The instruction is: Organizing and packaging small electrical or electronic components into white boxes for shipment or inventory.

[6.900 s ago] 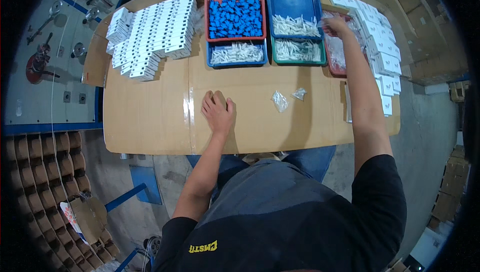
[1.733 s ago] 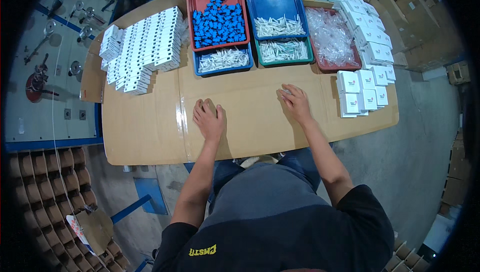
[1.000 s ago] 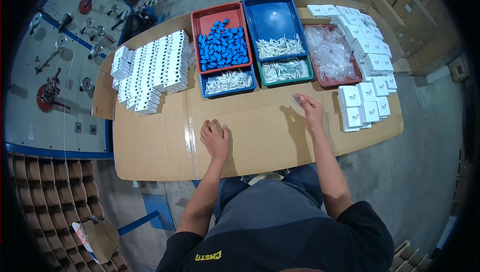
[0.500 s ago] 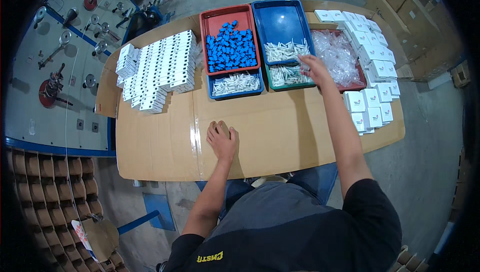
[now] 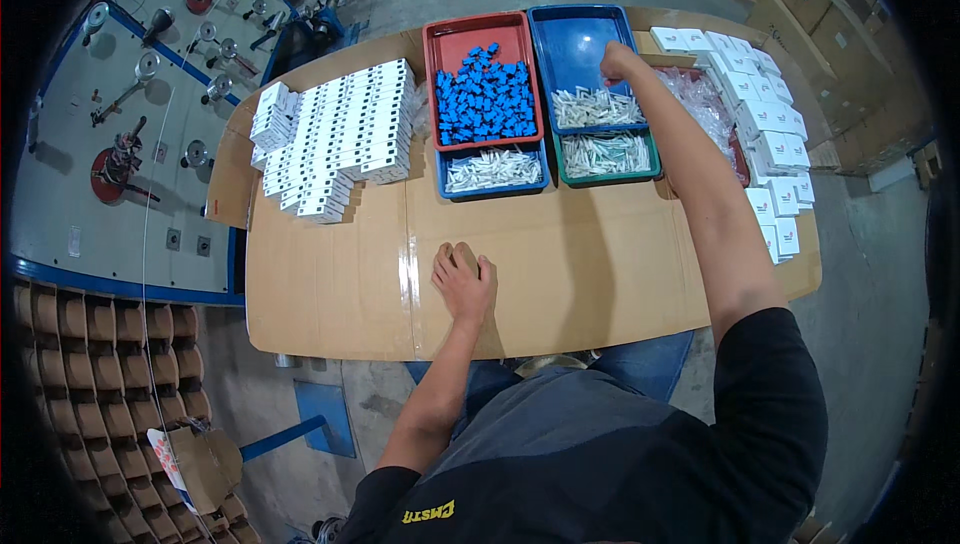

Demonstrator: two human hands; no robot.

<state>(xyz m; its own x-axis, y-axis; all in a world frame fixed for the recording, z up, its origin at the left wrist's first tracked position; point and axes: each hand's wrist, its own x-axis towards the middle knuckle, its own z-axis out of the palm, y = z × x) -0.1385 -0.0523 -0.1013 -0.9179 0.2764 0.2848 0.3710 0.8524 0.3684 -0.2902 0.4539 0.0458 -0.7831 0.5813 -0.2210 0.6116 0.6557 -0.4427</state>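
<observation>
My left hand (image 5: 466, 284) rests on the cardboard-covered table (image 5: 330, 294). Its fingers are loosely bent, the thumb stands apart, and nothing shows in it. Reaching far forward, my right hand (image 5: 620, 62) is over the right side of the upper blue tray (image 5: 575, 44). Its fingers are closed and point down; whatever they hold is hidden. White stick-like pieces (image 5: 598, 109) lie in the near part of that tray. More white sticks (image 5: 605, 155) fill the green tray (image 5: 612, 181) below it. My right forearm partly covers a heap of clear plastic bags (image 5: 700, 102).
Left of the blue tray, a red tray (image 5: 462, 36) holds blue plastic pieces (image 5: 487, 104). A lower blue tray (image 5: 497, 193) holds white sticks. White boxes (image 5: 350, 119) are lined up at the left, with stacked white boxes (image 5: 765, 119) at the right.
My right hand has moved farther away, toward the back of the blue tray, and its fingers have closed more. My left hand stays on the cardboard. The whole view has shifted slightly.
</observation>
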